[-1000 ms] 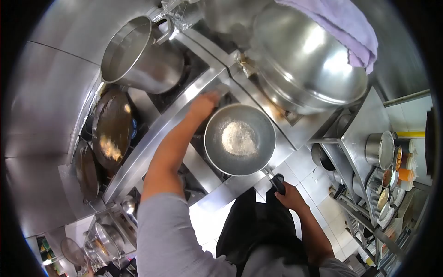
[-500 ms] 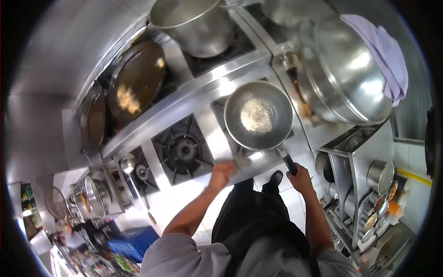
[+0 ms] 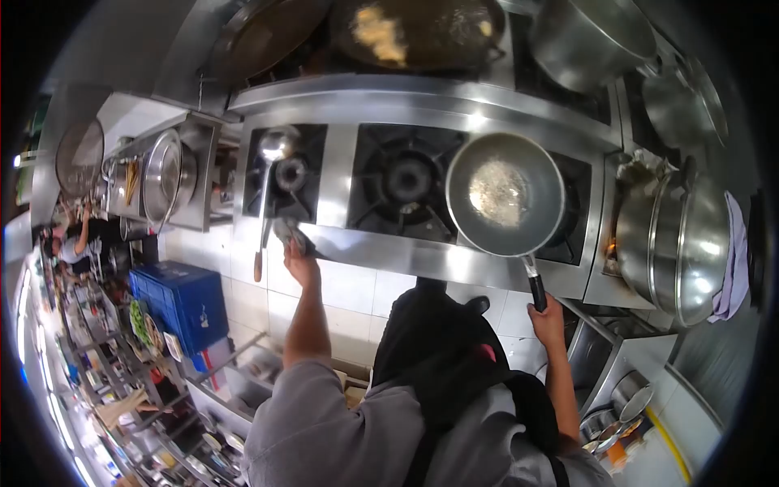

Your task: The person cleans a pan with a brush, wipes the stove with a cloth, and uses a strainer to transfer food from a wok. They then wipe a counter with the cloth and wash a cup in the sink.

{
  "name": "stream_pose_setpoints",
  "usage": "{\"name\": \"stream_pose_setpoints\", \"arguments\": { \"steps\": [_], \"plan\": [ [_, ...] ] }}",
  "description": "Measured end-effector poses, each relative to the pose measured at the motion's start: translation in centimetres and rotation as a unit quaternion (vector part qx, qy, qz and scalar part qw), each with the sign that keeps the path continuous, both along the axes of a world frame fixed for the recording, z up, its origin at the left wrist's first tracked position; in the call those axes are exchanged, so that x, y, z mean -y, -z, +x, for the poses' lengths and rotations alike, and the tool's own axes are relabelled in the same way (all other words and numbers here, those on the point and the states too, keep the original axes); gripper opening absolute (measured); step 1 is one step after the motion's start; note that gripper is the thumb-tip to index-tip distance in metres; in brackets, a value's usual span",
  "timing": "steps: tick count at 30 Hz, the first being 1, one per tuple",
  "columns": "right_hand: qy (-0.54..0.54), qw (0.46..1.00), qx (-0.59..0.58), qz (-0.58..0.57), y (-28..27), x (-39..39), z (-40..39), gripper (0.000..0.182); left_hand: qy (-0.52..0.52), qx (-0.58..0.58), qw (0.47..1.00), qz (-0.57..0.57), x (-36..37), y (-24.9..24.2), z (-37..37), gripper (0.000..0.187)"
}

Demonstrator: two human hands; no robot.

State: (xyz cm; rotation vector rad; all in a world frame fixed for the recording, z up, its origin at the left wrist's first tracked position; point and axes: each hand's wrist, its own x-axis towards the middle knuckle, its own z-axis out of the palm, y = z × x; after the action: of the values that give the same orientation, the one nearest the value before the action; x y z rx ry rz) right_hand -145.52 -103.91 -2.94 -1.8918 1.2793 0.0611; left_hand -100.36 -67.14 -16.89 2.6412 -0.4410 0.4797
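Note:
My right hand [image 3: 550, 321] is closed around the black handle of a frying pan [image 3: 462, 191]. The pan sits over the right burner and reaches toward the middle one; a pale, shiny patch shows on its bottom. Out to the left, my left hand [image 3: 302, 266] grips a bunched grey cloth [image 3: 292, 234] at the stove's front edge. Close beside the cloth lies a long ladle [image 3: 265, 195], its bowl over the left burner and its wooden handle end jutting past the edge.
Behind the front burners stand a large dark pan [image 3: 438, 36] with golden food in it and a tall pot [image 3: 588, 45]. Big steel bowls [image 3: 698, 252] fill the right side. A blue crate [image 3: 182, 308] is on the left. Farther left, a person [image 3: 77, 243] stands.
My view has turned to the left. The left hand has moved left along the stove front with the cloth, toward the ladle. My right hand keeps its hold on the pan.

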Motion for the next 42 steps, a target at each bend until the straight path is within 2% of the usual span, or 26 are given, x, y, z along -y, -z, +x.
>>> {"name": "stream_pose_setpoints", "arguments": {
  "steps": [3,4,6,7,8,9,11,14,15,16,18,21,22,24,25,27,29,30,32,33,35,36,37,39,41,42],
  "plan": [
    [-0.056,0.998,-0.006,-0.002,0.9,-0.4,3.3,0.026,0.019,-0.089,0.985,-0.149,1.8,3.3,-3.3,0.029],
    [-0.065,0.998,0.006,0.009,0.5,-0.9,5.1,0.026,-0.007,-0.135,0.982,-0.129,5.3,2.3,-6.8,0.026],
    [-0.084,0.996,0.017,0.017,0.6,-1.2,7.9,0.026,0.131,-0.170,0.971,-0.107,10.6,3.5,-15.0,0.031],
    [-0.095,0.995,0.033,0.002,1.2,-1.5,8.9,0.025,0.181,-0.265,0.929,-0.183,13.9,0.9,-19.7,0.041],
    [-0.107,0.993,0.051,-0.013,1.8,-1.6,9.8,0.025,0.308,-0.251,0.915,-0.074,15.9,-0.3,-22.8,0.043],
    [-0.115,0.992,0.050,-0.016,2.2,-1.8,10.5,0.025,0.428,-0.315,0.847,-0.025,17.8,-2.5,-25.0,0.043],
    [-0.128,0.991,0.047,-0.003,2.3,-1.7,11.8,0.027,0.541,-0.159,0.826,-0.009,18.9,-2.8,-28.1,0.046],
    [-0.154,0.987,0.054,-0.003,3.6,-1.2,12.6,0.029,0.504,-0.201,0.839,0.038,17.4,0.7,-27.2,0.048],
    [-0.181,0.980,0.080,-0.022,4.9,-1.0,12.0,0.031,0.489,-0.188,0.852,-0.023,15.8,2.3,-25.4,0.047],
    [-0.184,0.980,0.078,-0.023,5.3,-0.9,12.0,0.031,0.428,-0.221,0.875,0.050,14.3,-2.0,-22.8,0.045],
    [-0.125,0.986,0.057,0.095,5.6,-1.0,12.0,0.037,0.316,-0.156,0.931,-0.092,9.8,2.3,-18.2,0.038],
    [-0.108,0.980,0.049,0.162,3.1,-1.1,12.8,0.049,0.083,-0.057,0.994,-0.040,3.7,-0.2,-11.7,0.035],
    [-0.107,0.980,0.026,0.165,2.9,-0.8,12.8,0.054,0.069,-0.097,0.991,-0.064,1.5,-0.3,-9.2,0.035],
    [-0.174,0.972,0.127,-0.096,3.9,-1.2,12.1,0.041,0.042,-0.088,0.984,-0.151,-2.8,-1.7,-5.1,0.036],
    [-0.180,0.970,0.134,-0.096,2.5,-2.2,12.9,0.041,0.030,-0.040,0.976,-0.212,-4.7,-3.5,-3.3,0.036],
    [-0.139,0.930,0.177,-0.290,-2.8,-5.2,15.5,0.030,-0.026,-0.032,0.975,-0.220,-9.2,-6.6,0.7,0.035],
    [-0.145,0.948,0.219,-0.180,-2.3,-9.7,17.7,0.021,-0.088,-0.071,0.963,-0.245,-13.2,-8.2,4.5,0.031],
    [-0.193,0.952,0.236,0.022,-1.6,-11.9,19.4,0.021,-0.131,-0.124,0.966,-0.187,-15.2,-7.7,6.5,0.030],
    [-0.247,0.933,0.205,0.165,-0.7,-18.7,24.3,0.020,-0.183,-0.236,0.945,-0.136,-18.1,-6.9,9.7,0.031],
    [-0.282,0.912,0.185,0.234,2.0,-21.6,26.6,0.026,-0.152,-0.307,0.939,-0.039,-19.3,-6.1,11.2,0.030],
    [-0.188,0.899,0.125,0.374,5.2,-27.9,32.2,0.041,-0.041,-0.425,0.876,-0.225,-21.3,-3.9,12.6,0.029],
    [-0.117,0.891,0.071,0.433,5.5,-30.5,35.6,0.048,0.027,-0.476,0.863,-0.165,-21.8,-3.9,13.0,0.033],
    [-0.087,0.905,0.067,0.411,6.5,-33.1,38.6,0.047,0.096,-0.522,0.841,-0.104,-22.1,-3.9,13.2,0.037],
    [-0.051,0.919,0.065,0.386,9.5,-35.4,43.2,0.046,0.125,-0.621,0.727,-0.264,-22.9,-2.5,12.0,0.036],
    [-0.003,0.839,0.084,0.538,12.3,-36.5,46.2,0.042,0.117,-0.585,0.736,-0.320,-21.4,-6.1,12.1,0.039],
    [0.032,0.863,0.079,0.498,11.5,-37.4,47.0,0.037,0.103,-0.544,0.743,-0.377,-20.6,-7.8,12.4,0.042]
  ]
}}
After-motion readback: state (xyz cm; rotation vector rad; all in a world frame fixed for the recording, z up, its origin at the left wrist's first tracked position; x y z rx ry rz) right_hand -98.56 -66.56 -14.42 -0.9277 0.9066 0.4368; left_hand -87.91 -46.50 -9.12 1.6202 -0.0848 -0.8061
